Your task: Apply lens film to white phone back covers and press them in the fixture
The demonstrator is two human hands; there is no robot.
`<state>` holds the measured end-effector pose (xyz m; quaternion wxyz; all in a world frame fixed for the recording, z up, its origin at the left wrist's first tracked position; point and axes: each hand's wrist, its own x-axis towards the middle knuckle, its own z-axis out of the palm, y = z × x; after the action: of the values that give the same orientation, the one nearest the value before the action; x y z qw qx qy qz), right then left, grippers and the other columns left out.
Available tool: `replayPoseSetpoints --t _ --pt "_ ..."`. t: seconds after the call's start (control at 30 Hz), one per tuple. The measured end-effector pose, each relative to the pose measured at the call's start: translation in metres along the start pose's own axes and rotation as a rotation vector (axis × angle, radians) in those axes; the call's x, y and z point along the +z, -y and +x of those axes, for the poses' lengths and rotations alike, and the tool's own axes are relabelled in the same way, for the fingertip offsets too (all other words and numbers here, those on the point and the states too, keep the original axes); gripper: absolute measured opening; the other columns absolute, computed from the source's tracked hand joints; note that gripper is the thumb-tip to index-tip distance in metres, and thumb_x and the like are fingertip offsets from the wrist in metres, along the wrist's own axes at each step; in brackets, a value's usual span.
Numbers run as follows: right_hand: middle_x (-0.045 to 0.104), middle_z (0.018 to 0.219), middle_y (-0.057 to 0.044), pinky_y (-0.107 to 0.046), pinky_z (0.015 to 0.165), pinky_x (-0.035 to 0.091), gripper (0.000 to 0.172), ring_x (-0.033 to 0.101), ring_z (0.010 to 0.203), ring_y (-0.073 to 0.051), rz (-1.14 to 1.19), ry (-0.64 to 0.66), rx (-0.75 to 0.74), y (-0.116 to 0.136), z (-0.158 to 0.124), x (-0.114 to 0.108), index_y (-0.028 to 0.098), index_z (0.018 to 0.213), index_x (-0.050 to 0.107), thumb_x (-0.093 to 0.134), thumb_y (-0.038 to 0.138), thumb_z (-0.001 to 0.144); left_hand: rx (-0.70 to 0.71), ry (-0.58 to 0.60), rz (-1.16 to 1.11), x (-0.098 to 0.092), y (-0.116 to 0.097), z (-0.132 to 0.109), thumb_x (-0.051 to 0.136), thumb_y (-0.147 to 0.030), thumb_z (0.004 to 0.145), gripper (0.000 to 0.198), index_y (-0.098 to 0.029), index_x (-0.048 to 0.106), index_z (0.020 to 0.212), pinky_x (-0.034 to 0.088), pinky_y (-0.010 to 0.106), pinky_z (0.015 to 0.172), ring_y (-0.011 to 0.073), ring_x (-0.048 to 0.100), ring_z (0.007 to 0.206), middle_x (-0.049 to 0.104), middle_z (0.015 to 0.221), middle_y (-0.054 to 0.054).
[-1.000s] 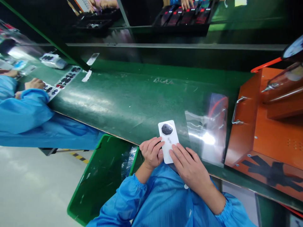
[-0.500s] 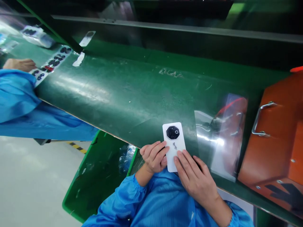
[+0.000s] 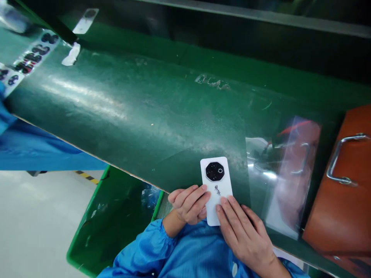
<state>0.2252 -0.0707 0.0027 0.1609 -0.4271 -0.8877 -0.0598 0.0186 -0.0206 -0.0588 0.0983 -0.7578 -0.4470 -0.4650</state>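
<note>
A white phone (image 3: 213, 208) is held back side up over the table's near edge. It has a black octagonal camera block and small dark lettering below. My left hand (image 3: 189, 204) grips its left edge with curled fingers. From the lower right, my right hand (image 3: 246, 235) holds it, fingertips laid across the lower part of its back; the right thumb is hidden. How thick the phone is does not show.
The green table (image 3: 150, 100) carries a clear plastic sheet (image 3: 263, 185), a white panel (image 3: 86, 21), a torn white scrap (image 3: 71, 55) and a strip of dark parts (image 3: 34, 56). An orange-brown box (image 3: 344, 208) stands right. A green bin (image 3: 113, 216) sits below; a co-worker's blue sleeve (image 3: 49, 144) is left.
The view has shifted, so the table's contents sit further left at the back and the phone appears slightly lower. Both hands keep the same hold. The co-worker's hand has left the view.
</note>
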Motion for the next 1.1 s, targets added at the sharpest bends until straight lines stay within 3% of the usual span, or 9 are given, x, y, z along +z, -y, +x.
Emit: replayPoseSetpoints --t 0.23,0.6,1.1 --pt "0.056 0.148 -0.016 -0.047 0.121 0.031 0.033 0.051 0.139 -0.031 0.036 0.000 -0.003 -0.001 -0.004 0.003 0.011 0.133 0.068 0.052 0.021 0.107 0.001 -0.021 -0.009 0.001 0.001 -0.004 0.042 -0.030 0.101 0.035 -0.025 0.077 0.098 0.042 0.037 0.086 0.0183 0.067 0.089 0.080 0.089 0.003" --pt "0.058 0.147 -0.017 -0.048 0.122 0.030 0.035 0.053 0.137 -0.032 0.010 -0.010 -0.040 -0.003 0.000 0.002 0.010 0.130 0.070 0.045 0.018 0.106 0.003 -0.018 0.001 0.002 -0.001 0.002 0.041 -0.028 0.100 0.035 -0.024 0.076 0.096 0.040 0.038 0.082 0.0193 0.066 0.084 0.079 0.082 0.003" --pt "0.055 0.150 -0.017 -0.047 0.107 0.041 0.038 0.047 0.142 -0.034 -0.018 -0.109 0.008 0.004 -0.009 0.015 0.009 0.135 0.063 0.040 0.018 0.106 0.078 0.034 0.060 -0.002 0.001 -0.002 0.042 -0.027 0.101 0.032 -0.022 0.074 0.102 0.041 0.038 0.085 0.0211 0.069 0.093 0.080 0.098 0.007"
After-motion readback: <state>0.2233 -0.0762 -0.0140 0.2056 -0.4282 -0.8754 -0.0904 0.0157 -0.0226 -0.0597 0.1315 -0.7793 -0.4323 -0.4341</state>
